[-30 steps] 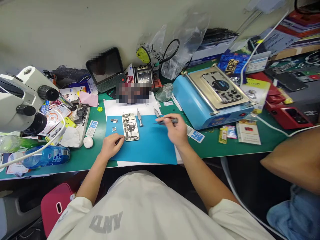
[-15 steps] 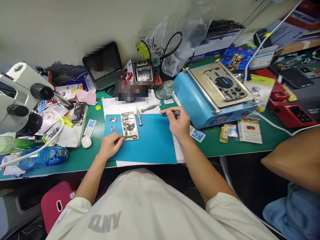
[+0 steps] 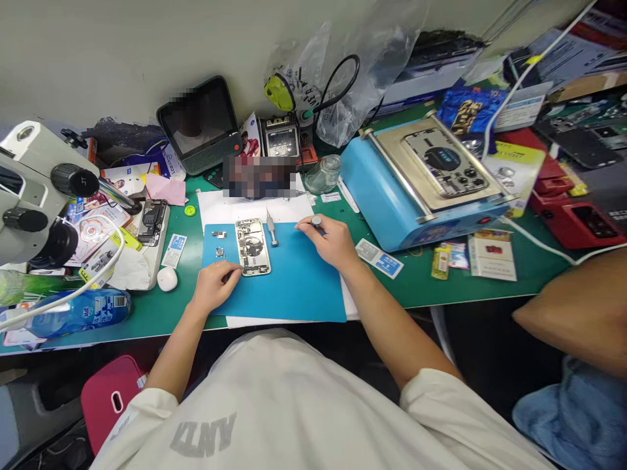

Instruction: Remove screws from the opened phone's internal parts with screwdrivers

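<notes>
My left hand (image 3: 215, 285) rests at the mat's left side with fingers curled. Its fingertips are at the lower left edge of an opened phone (image 3: 253, 247), whose inner parts show. What those fingers hold, if anything, is hidden. Over the right part of the blue mat (image 3: 289, 290), my right hand (image 3: 333, 241) pinches a screwdriver (image 3: 317, 222); mostly its round grey end shows. Another screwdriver (image 3: 272, 228) lies just right of the phone. Two small metal phone parts, one upper (image 3: 219, 235) and one lower (image 3: 220, 252), lie left of it.
A blue heating machine (image 3: 377, 196) with a phone back (image 3: 445, 162) on top stands right. A microscope (image 3: 53, 189) and a blue bottle (image 3: 93, 308) are left. Behind the mat are a glass jar (image 3: 322, 175) and a screen device (image 3: 200, 127). Another person's arm (image 3: 573, 313) is far right.
My right hand has moved left with the screwdriver and turned, so the handle's end shows. The screwdriver that lay on the white paper no longer shows. My left hand stays at the phone.
</notes>
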Tool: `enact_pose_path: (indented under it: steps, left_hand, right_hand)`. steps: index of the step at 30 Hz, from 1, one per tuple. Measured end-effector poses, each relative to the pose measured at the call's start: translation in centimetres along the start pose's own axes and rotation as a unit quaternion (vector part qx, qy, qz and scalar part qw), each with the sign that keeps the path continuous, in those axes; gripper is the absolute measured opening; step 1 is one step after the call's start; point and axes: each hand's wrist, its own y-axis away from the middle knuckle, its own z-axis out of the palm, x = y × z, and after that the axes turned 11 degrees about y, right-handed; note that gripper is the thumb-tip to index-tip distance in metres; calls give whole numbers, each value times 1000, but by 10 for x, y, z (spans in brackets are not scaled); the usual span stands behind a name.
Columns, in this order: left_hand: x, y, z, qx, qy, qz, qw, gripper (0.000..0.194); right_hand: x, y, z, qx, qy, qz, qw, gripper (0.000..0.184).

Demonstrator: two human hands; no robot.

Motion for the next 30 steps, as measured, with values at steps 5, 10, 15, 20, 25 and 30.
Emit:
enact_pose_path:
  steps: [5, 10, 15, 20, 25, 30]
  left_hand:
    - [0, 0, 0, 0, 1, 0, 1000, 25]
    - [-1, 1, 0, -1, 4, 1, 1000, 25]
    - [-1, 1, 1, -2, 9, 0, 1000, 24]
    - [-1, 1, 1, 2, 8, -5, 1000, 25]
    - [0, 0, 0, 5, 7, -8, 1000, 25]
    - [-1, 1, 1, 5, 7, -14, 1000, 25]
  right_hand:
    - [0, 5, -2, -4, 3, -27, 1000, 33]
    - [1, 9, -1, -16, 1, -68, 998, 29]
    - [4, 11, 0, -22, -2, -94, 995, 30]
    - [6, 12, 0, -33, -2, -111, 993, 31]
    - [6, 12, 3, -38, 11, -118, 992, 33]
    - [3, 6, 2, -83, 54, -122, 988, 49]
